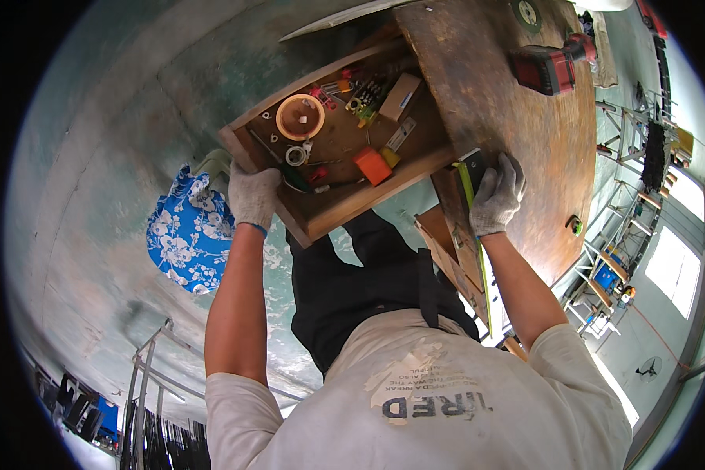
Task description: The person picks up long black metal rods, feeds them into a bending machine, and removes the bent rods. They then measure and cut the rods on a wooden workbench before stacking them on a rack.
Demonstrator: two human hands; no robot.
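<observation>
An open wooden drawer [382, 202] extends from a wooden workbench [540, 141]. Gloved, my left hand [254, 194] grips the drawer's front corner. Inside lie a round orange container [300, 117], a roll of white tape [295, 155], an orange box [372, 165], a small cardboard box [400, 97], drill bits [371, 93] and other small parts. My right hand [498, 194], gloved too, rests at the bench edge against a dark flat object [473, 164], its thumb raised; whether it grips this is unclear. A yellow-green strip [483, 264] runs down beside that hand.
A red and black cordless power tool [543, 69], an abrasive disc [526, 14] and a small black and green item [574, 225] lie on the bench. Blue floral cloth [188, 235] covers something left of the drawer. A metal frame [147, 364] stands at lower left.
</observation>
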